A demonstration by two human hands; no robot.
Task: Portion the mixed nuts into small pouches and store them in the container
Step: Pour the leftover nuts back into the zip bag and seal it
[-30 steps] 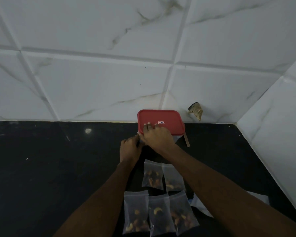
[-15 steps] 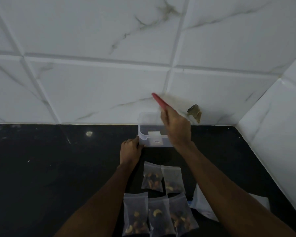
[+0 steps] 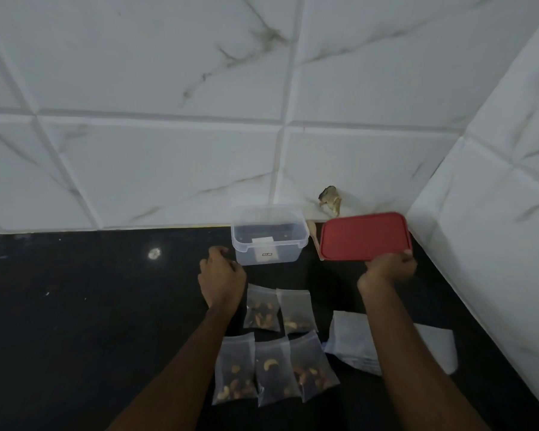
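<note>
The right arm (image 3: 395, 337) covers part of the white sheet (image 3: 439, 349).

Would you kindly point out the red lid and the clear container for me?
red lid (image 3: 364, 236): head view, middle of its top face.
clear container (image 3: 288, 256): head view, front wall beside its label.

Clear container (image 3: 288, 253) stands open, red lid (image 3: 364, 236) beside it, five nut-filled pouches (image 3: 274, 371) in front.

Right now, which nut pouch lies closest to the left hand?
The left pouch of the back pair, lying right beside the left hand; every other pouch sits farther off.
</note>
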